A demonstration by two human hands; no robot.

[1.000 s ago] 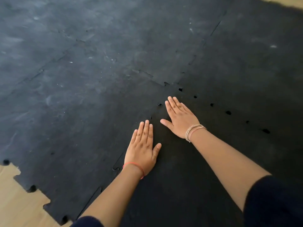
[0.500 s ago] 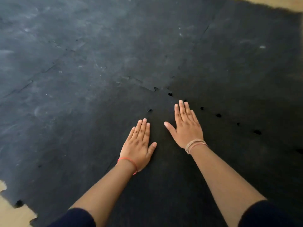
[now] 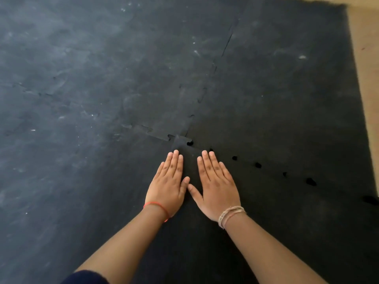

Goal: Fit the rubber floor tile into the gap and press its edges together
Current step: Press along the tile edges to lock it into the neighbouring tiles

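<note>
A black rubber floor tile (image 3: 266, 222) with puzzle-cut edges lies flat at the lower right of the mat. My left hand (image 3: 167, 185) and my right hand (image 3: 216, 186) rest palm-down on it, side by side, thumbs touching, just below its far left corner (image 3: 180, 140). Both hands are flat with fingers extended and hold nothing. Along the tile's far seam (image 3: 257, 165) a row of small dark gaps runs to the right. The seam on its left side is hard to make out.
Dusty grey-black tiles (image 3: 102, 78) cover the floor to the left and ahead, and another dark tile (image 3: 287, 89) lies at the far right. Bare tan floor (image 3: 367, 78) shows along the right edge and top right corner.
Both hands have slid together toward the tile's far left corner, and their thumbs now touch. The view has shifted right, so the tan floor at the lower left is out of sight.
</note>
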